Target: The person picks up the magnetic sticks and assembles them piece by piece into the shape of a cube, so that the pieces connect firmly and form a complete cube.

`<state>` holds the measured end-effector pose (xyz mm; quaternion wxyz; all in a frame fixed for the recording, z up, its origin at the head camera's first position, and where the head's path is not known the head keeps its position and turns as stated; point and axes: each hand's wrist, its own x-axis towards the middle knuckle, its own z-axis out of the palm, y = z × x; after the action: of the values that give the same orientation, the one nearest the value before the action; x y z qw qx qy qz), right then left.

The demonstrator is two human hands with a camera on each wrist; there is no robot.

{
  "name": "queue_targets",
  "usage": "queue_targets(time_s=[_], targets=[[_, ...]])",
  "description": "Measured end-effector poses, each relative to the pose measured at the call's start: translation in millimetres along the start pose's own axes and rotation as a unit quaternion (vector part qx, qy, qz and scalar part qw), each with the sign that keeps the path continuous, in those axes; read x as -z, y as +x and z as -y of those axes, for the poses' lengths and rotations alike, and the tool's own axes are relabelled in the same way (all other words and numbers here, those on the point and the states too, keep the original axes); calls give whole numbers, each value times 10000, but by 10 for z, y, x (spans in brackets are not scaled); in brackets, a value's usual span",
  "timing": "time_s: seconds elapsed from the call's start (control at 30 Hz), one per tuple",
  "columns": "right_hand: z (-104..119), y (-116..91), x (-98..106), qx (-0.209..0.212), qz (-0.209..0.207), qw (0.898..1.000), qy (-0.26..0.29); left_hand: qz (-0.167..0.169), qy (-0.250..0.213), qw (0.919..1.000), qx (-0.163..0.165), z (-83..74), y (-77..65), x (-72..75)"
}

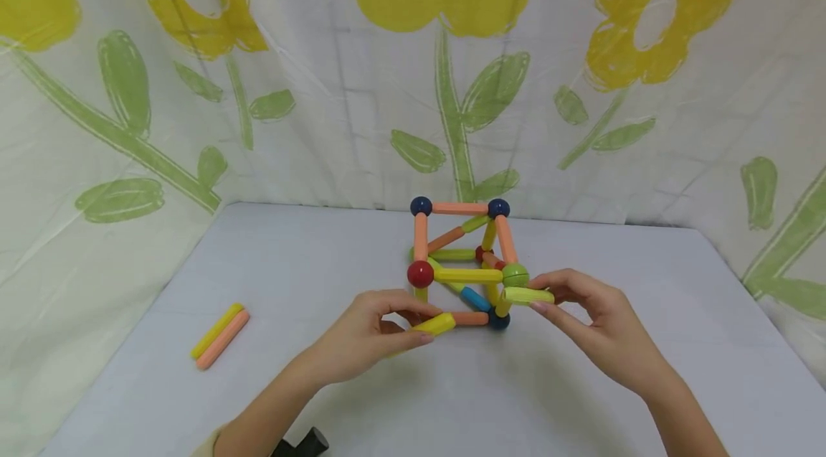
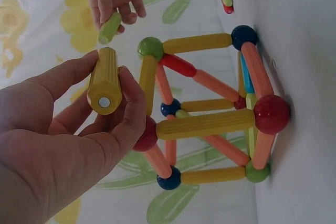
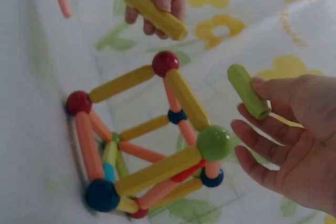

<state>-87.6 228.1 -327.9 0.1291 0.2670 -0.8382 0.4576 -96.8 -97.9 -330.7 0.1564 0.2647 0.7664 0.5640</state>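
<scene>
Between thumb and fingers, my left hand [image 1: 364,338] pinches a yellow magnetic stick [image 1: 437,324]; its round metal end faces the left wrist camera. My right hand [image 1: 609,324] pinches a shorter light-green magnetic stick [image 1: 525,295]. Just beyond both hands stands a box-shaped frame of magnetic sticks and balls. Its upper near edge is a yellow stick [image 1: 467,275] joining a red ball [image 1: 421,274] to a green ball [image 1: 515,272]. In the head view the light-green stick overlaps the frame just below that green ball. Diagonal sticks cross the frame's sides, one with a blue piece [image 1: 475,299].
On the table's left lie a yellow stick [image 1: 216,331] and an orange stick [image 1: 222,341], side by side. A black object [image 1: 312,443] shows at the near edge by the left forearm. Behind the table [image 1: 310,249] hangs a flower-patterned cloth [image 1: 323,120].
</scene>
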Motion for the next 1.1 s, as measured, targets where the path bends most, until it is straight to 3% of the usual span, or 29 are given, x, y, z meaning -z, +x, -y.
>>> queue_targets(time_s=[0.27, 0.5, 0.73, 0.9, 1.1], targets=[[49, -29, -155, 224, 455, 9985, 201, 91, -106, 9995, -292, -42, 49, -119], [45, -38, -246, 532, 691, 9948, 525, 180, -190, 9996, -110, -16, 85, -173], [72, -40, -276, 193, 715, 9951, 660, 454, -133, 9989, -47, 14, 92, -218], [77, -36, -308, 79, 718, 9950, 691, 668, -111, 9976, 174, 22, 97, -258], [67, -26, -296, 36, 356, 9981, 502, 565, -278, 9979, 167, 20, 84, -249]])
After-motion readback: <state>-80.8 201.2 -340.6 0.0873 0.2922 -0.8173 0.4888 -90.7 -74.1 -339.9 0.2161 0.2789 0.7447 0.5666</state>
